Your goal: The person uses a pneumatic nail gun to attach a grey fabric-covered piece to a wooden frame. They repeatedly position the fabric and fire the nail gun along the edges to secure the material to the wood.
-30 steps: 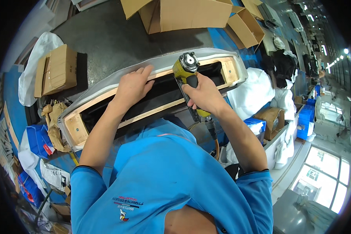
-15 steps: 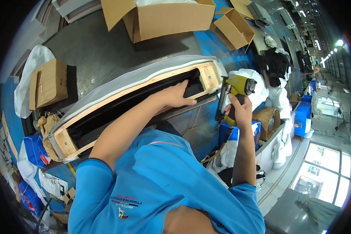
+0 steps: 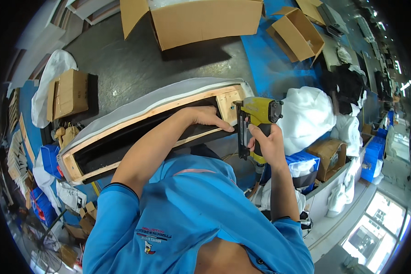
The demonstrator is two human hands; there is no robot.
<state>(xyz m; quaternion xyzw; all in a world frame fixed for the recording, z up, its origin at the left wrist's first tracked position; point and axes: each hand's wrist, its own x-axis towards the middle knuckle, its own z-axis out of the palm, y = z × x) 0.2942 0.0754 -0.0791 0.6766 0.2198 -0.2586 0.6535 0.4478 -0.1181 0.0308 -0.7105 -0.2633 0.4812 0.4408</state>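
My right hand (image 3: pixel 270 144) is wrapped round the grip of a yellow and black air staple gun (image 3: pixel 259 110). The gun's nose is close to the right end of a long wooden frame (image 3: pixel 230 99), beside the corner. This frame is edged with grey-white padded fabric (image 3: pixel 137 98) and lined with black fabric (image 3: pixel 116 150). Over the frame's right part lies my left hand (image 3: pixel 204 116), its thumb stretched along the near rail, apart from the fingers. Those fingers reach in over the black lining; their tips are partly hidden. A hose leaves the gun's lower end.
A large open carton (image 3: pixel 205 25) stands beyond the frame on the dark tabletop (image 3: pixel 118 59). Another open carton (image 3: pixel 299 34) is far right, a small carton (image 3: pixel 71 93) left. White wrapped bundles (image 3: pixel 306 118) and a blue bin (image 3: pixel 301 166) flank my right arm.
The staple gun has moved left and nearer to the frame's right end. My left hand's fingers have drawn in from a wider spread, while its thumb lies along the near rail.
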